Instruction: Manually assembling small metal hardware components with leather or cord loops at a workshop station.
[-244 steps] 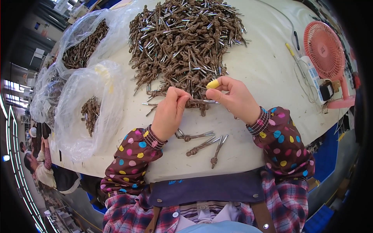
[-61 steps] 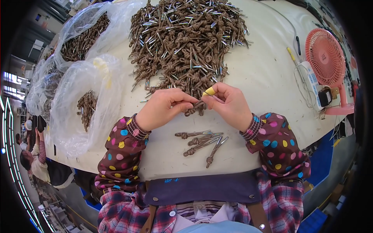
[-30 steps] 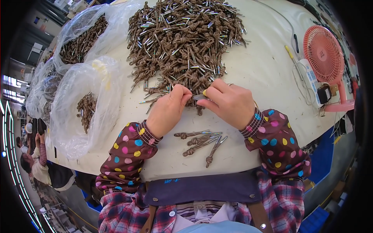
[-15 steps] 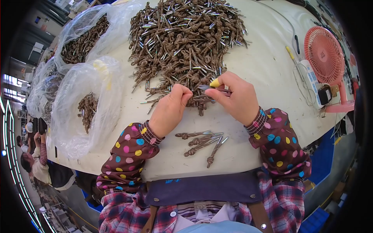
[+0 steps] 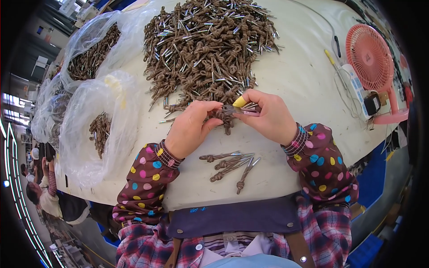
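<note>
A big heap of knotted brown cords with shiny metal tips lies before me on the pale table. At its near edge, my right hand grips a slim two-armed metal tool like tweezers; a yellow cover sits on one finger. My left hand meets the tool's tip, thumb and forefinger around a knotted brown cord. Its exact grip is partly hidden by the fingers and heap. Closer to me, several separate cords lie in a loose group.
Clear plastic bags with more cords stand at the left. On the right are a pink fan, a white power strip with a black plug, a yellow-handled tool and a black pen. Another person is at far left.
My left thumb and forefinger have gone from a tight pinch to a wider hold around the cord. My right hand has shifted slightly left and down with the tool, its tip now at the left fingers.
</note>
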Available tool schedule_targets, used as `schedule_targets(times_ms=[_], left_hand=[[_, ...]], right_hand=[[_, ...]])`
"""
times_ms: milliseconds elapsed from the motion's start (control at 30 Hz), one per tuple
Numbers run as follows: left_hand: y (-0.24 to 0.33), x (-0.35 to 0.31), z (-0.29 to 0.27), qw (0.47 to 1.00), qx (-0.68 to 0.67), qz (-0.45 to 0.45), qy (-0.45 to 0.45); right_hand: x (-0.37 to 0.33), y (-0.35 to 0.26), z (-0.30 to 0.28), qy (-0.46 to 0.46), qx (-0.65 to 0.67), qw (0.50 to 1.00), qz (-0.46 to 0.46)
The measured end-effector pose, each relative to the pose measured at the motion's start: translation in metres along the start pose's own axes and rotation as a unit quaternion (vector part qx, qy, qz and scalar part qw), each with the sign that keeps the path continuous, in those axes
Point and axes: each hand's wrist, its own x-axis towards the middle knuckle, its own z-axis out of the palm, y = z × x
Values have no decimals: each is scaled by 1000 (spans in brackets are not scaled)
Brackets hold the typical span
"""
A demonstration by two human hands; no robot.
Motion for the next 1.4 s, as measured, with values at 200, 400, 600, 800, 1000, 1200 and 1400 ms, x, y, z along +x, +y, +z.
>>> schedule_targets(times_ms=[200,400,600,800,1000,1200,1400], left_hand=[[6,4,-1,990,114,82,6],[-1,0,0,991,103,84,34],[1,-1,0,999,15,3,30],[1,-7,5,982,-143,-123,2],[0,-5,5,991,-48,-128,8],[-4,-4,11,997,7,-38,60],[-1,-6,11,998,28,-51,27]], right_hand=[[-4,-1,6,19,-28,998,-49],[-6,-1,13,25,-39,994,-100],[-7,-1,14,18,32,997,-71],[-3,3,11,20,-13,994,-106],[-2,-3,0,97,-185,961,-180],[-7,-6,11,97,-369,891,-246],[-7,-8,14,110,-386,881,-250]])
